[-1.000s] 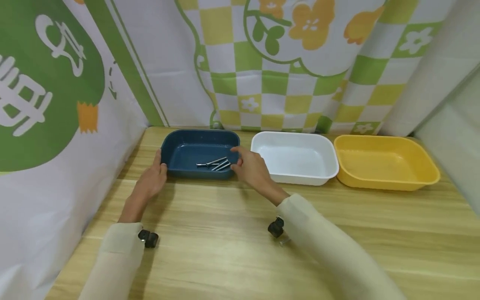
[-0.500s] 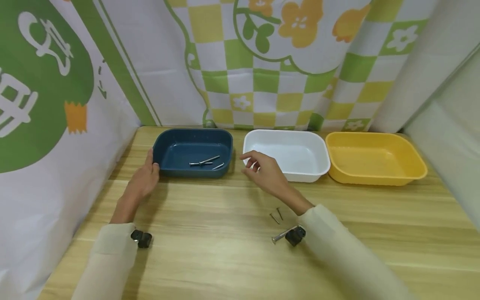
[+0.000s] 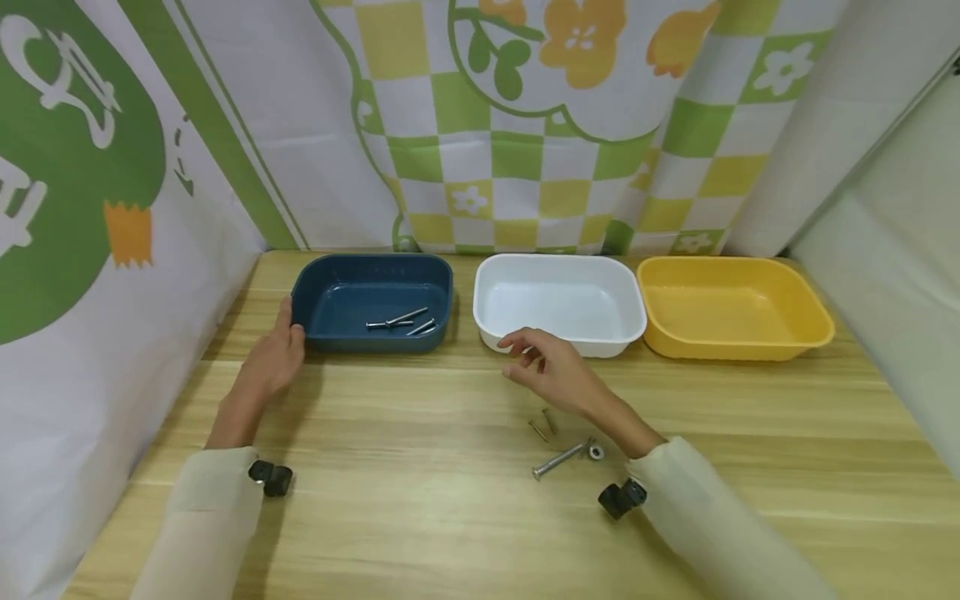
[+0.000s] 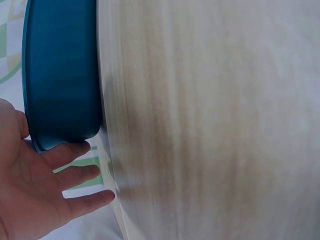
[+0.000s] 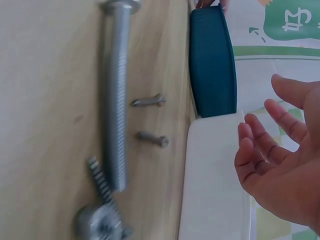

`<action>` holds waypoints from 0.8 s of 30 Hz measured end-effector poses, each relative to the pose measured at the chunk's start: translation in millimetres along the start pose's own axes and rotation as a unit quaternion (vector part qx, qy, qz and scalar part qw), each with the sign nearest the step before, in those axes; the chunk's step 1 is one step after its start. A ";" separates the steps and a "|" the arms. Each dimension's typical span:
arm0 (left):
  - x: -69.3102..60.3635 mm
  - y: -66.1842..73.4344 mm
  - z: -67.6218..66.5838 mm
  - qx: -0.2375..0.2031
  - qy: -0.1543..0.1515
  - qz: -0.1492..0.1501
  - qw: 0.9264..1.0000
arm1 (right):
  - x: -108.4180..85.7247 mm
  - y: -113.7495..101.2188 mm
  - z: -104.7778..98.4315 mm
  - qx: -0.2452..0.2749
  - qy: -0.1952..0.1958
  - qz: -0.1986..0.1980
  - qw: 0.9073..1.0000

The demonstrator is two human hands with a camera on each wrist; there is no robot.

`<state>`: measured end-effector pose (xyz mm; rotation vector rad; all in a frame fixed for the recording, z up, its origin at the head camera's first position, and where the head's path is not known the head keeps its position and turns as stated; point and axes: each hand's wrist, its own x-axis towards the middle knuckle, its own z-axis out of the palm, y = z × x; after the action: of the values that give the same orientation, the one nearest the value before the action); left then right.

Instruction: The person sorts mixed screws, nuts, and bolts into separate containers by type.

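My left hand (image 3: 268, 360) touches the left end of a dark blue tray (image 3: 330, 343), its fingers mostly straight in the left wrist view. Several long silver screws (image 3: 397, 320) lie in that tray, towards its right side. My right hand (image 3: 553, 371) hovers over the front edge of the white tray (image 3: 487, 329), holding nothing, with fingers loosely bent and thumb apart in the right wrist view. Below it on the table lie two small screws (image 5: 150, 100), a large bolt (image 5: 118, 100), a round metal piece like a nut (image 5: 100, 224) and a threaded screw (image 5: 100, 180) beside it.
A yellow tray (image 3: 720, 350) stands right of the white one, almost touching it. All three trays line the back of the wooden table (image 3: 390, 500), in front of a patterned curtain (image 3: 517, 167). A white cloth wall (image 3: 202, 250) bounds the left side.
My right hand has drawn back from the blue tray's right end, moving right and towards me. The loose hardware under my right arm has come into view. My left hand stays at the blue tray.
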<state>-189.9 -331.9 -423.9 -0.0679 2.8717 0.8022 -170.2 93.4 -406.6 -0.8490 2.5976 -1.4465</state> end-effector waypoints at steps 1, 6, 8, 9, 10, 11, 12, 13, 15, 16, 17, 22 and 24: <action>-0.3 0.0 -0.2 -0.002 -0.001 0.001 1.000 | -3.0 0.5 -1.1 0.002 -0.002 0.006 1.000; -1.1 0.4 -0.8 -0.011 -0.005 0.005 1.000 | -20.7 6.7 -5.8 0.011 -0.018 0.032 0.999; -1.1 0.6 -0.3 -0.013 -0.005 0.006 1.000 | -29.0 8.8 -7.9 0.006 -0.022 0.031 0.999; -0.9 0.7 0.0 -0.014 -0.005 0.007 1.000 | -33.4 9.9 -9.0 0.001 -0.025 0.028 0.999; -0.9 0.7 0.2 -0.014 -0.005 0.007 1.000 | -37.7 11.2 -10.0 -0.007 -0.026 0.022 0.999; -0.8 0.5 0.4 -0.015 -0.005 0.008 1.000 | -42.2 12.7 -11.0 -0.015 -0.028 0.017 0.999; -0.3 0.3 0.4 -0.015 -0.005 0.010 1.000 | -46.7 13.9 -11.9 -0.022 -0.030 0.015 0.999; 0.0 0.5 0.3 -0.014 -0.005 0.012 1.000 | -51.2 15.1 -12.8 -0.026 -0.032 0.014 0.999; 0.9 1.1 0.1 -0.014 -0.004 0.014 1.000 | -59.9 17.8 -14.7 -0.037 -0.034 0.015 0.999; 1.2 1.7 0.0 -0.014 -0.005 0.014 1.000 | -64.0 18.9 -15.7 -0.042 -0.034 0.017 0.998; 1.5 2.1 -0.2 -0.012 -0.006 0.014 1.000 | -68.0 19.5 -16.9 -0.046 -0.034 0.020 0.998; 0.8 1.6 -1.0 -0.006 -0.010 0.007 1.000 | -80.7 19.2 -22.8 -0.078 -0.033 0.035 0.996; -0.1 0.5 -1.2 -0.007 -0.010 0.004 1.000 | -83.8 18.6 -24.0 -0.089 -0.037 0.038 0.995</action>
<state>-190.0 -332.1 -422.6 -0.0489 2.8508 0.8188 -114.4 160.2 -426.0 -0.7933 2.7016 -1.1550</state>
